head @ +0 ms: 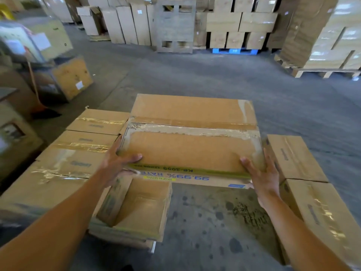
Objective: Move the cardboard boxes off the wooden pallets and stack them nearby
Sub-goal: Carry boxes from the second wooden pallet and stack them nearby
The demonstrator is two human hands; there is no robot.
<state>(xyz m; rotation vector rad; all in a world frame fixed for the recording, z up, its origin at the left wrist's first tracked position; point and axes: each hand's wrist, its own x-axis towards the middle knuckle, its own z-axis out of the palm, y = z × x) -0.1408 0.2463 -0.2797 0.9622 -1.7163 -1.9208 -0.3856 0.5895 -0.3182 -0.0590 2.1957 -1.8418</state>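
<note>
I hold a large taped cardboard box (192, 137) in front of me above the concrete floor. Upside-down print reading "99.99%" runs along its near side. My left hand (117, 164) grips its near left corner, thumb on top and fingers under the edge. My right hand (262, 173) grips the near right corner, thumb on the top face. Below the held box stands a smaller open-topped cardboard box (134, 210). A row of sealed taped boxes (78, 153) lies at my left, and two more sealed boxes (304, 173) lie at my right.
Stained grey concrete floor (214, 222) stretches ahead. Stacked cartons and an upright wooden pallet (174, 26) line the far wall, above a blue pallet (234, 50). A wrapped stack on a wooden pallet (322, 72) stands far right. More boxes (72, 77) crowd the left.
</note>
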